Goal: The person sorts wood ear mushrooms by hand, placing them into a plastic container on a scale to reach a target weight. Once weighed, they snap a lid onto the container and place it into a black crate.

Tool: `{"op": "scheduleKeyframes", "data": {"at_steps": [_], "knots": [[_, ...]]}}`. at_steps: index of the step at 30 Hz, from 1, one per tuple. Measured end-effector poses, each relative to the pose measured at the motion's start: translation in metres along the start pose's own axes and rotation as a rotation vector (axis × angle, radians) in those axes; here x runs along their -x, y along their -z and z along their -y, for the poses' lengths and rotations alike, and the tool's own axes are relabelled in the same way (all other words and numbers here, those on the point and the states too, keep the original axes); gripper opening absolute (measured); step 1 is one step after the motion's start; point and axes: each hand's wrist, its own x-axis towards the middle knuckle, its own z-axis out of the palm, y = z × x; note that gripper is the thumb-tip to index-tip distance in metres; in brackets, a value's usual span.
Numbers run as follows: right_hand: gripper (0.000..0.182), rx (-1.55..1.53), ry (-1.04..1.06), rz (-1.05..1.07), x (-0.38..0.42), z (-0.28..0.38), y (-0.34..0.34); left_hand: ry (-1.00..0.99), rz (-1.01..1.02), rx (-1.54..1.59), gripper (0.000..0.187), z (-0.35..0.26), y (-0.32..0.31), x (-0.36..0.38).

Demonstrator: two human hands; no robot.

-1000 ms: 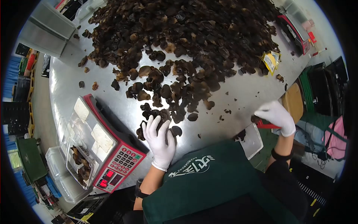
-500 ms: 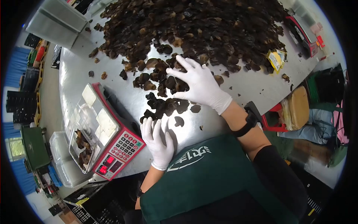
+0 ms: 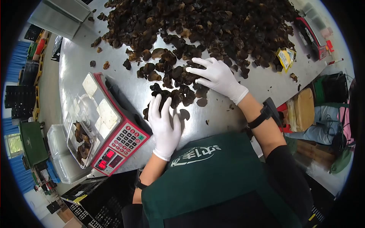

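Observation:
Both hands wear white gloves. My left hand [image 3: 164, 127] rests its stretched fingers on the near edge of a small cluster of dark wood ear mushrooms [image 3: 186, 94]. My right hand [image 3: 221, 79] has its fingers spread over the right side of that cluster; the fingertips touch pieces there, and neither hand grips one. Behind them lies a large heap of wood ear mushrooms [image 3: 205, 22]. To the left, a red and white scale [image 3: 127, 138] carries a clear plastic box [image 3: 80, 150] with several mushroom pieces in it.
More clear plastic boxes [image 3: 62, 152] stand beside the scale. A yellow packet [image 3: 286, 59] lies at the heap's right edge. Another red scale [image 3: 310, 38] sits at the far right. Grey bins [image 3: 59, 17] stand at the back left of the metal table [image 3: 228, 114]. A person [image 3: 327, 121] is at the right.
My right hand has moved right and toward me, onto the cluster's right side. My left hand has reached forward onto the near pieces. More mushrooms now join the cluster to the heap.

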Motion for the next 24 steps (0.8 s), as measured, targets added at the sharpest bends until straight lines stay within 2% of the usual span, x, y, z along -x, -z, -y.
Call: {"op": "scheduleKeyframes", "data": {"at_steps": [2, 4, 5, 7, 9, 11, 12, 13, 14, 15, 16, 17, 18, 20, 21, 22, 23, 24], "knots": [[0.038, 0.014, 0.020, 0.009, 0.001, -0.009, -0.007, -0.003, 0.012, 0.003, 0.053, 0.001, -0.003, -0.008], [0.026, -0.028, 0.012, -0.133, 0.002, -0.021, -0.015, -0.004, 0.022, 0.005, 0.055, 0.000, -0.003, -0.011], [0.026, -0.027, 0.016, -0.139, 0.001, -0.027, -0.016, -0.008, 0.016, 0.002, 0.055, -0.001, -0.001, -0.011], [0.021, -0.228, -0.105, -0.362, -0.007, -0.029, -0.010, 0.000, 0.017, 0.007, 0.055, -0.002, 0.005, -0.009], [0.021, -0.487, -0.416, -0.360, -0.010, -0.022, 0.006, -0.005, 0.024, -0.011, 0.053, -0.005, 0.019, -0.006], [0.027, -0.886, -0.610, -0.390, -0.016, -0.015, 0.013, -0.012, -0.010, 0.056, 0.051, -0.010, 0.036, -0.004], [0.027, -0.881, -0.606, -0.397, -0.017, -0.013, 0.019, -0.043, -0.076, 0.037, 0.049, -0.015, 0.050, -0.004], [0.029, -1.268, -0.729, -0.303, -0.019, -0.012, 0.025, -0.093, -0.118, -0.020, 0.049, -0.012, 0.070, -0.004], [0.031, -1.655, -0.841, -0.187, -0.021, -0.011, 0.029, -0.038, -0.144, -0.190, 0.047, -0.010, 0.094, 0.001], [0.031, -1.650, -0.836, -0.189, -0.020, -0.013, 0.029, -0.061, -0.265, -0.319, 0.047, 0.001, 0.117, 0.002], [0.032, -1.865, -0.773, -0.044, -0.017, -0.017, 0.025, -0.048, -0.416, -0.322, 0.045, 0.023, 0.139, 0.006], [0.032, -2.071, -0.699, 0.118, -0.017, -0.017, 0.024, -0.006, -0.480, -0.463, 0.042, 0.041, 0.164, 0.010], [0.030, -1.842, -0.858, -0.064, -0.028, 0.008, 0.031, 0.105, -0.530, -0.586, 0.041, 0.061, 0.187, 0.018], [0.031, -1.930, -0.811, -0.095, -0.024, 0.012, 0.017, 0.408, -0.545, -0.586, 0.040, 0.091, 0.218, 0.038], [0.032, -2.016, -0.770, -0.140, -0.022, 0.010, 0.010, 0.477, -0.532, -0.593, 0.039, 0.111, 0.229, 0.050], [0.029, -2.370, -0.543, 0.060, -0.023, 0.004, 0.006, 0.491, -0.515, -0.558, 0.039, 0.128, 0.235, 0.061], [0.029, -2.365, -0.538, 0.068, -0.024, 0.003, -0.001, 0.505, -0.496, -0.522, 0.038, 0.141, 0.237, 0.069], [0.029, -2.425, -0.444, 0.132, -0.027, 0.005, -0.006, 0.507, -0.465, -0.442, 0.038, 0.148, 0.233, 0.073]]}}
